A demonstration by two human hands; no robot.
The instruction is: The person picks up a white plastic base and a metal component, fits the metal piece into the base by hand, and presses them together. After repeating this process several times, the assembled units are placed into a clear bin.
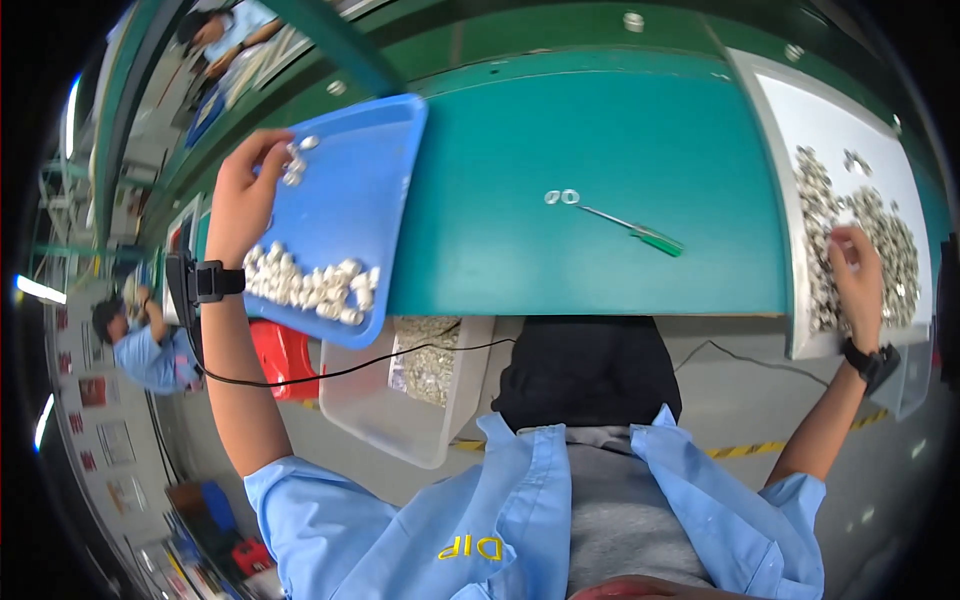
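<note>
At the left, my left hand (250,185) reaches over a blue tray (345,215), its fingers bent together. Several small rounded white parts (293,172) lie right at its fingertips; what the fingers hold, if anything, is hidden. A larger heap of white parts (315,287) fills the tray's near end. On the far right, my right hand (858,280) is bent down among small silvery-beige parts (890,245) in a white tray (805,105). Thumb and fingers are drawn together there, and anything between them is too small to make out.
A green-handled screwdriver (655,240) and two small pale rings (561,197) lie on the green table (480,260). Below its front edge stands a clear plastic bin (385,430) beside a red stool (280,355). A black cable (345,373) runs from my left wrist. Other people sit at the left.
</note>
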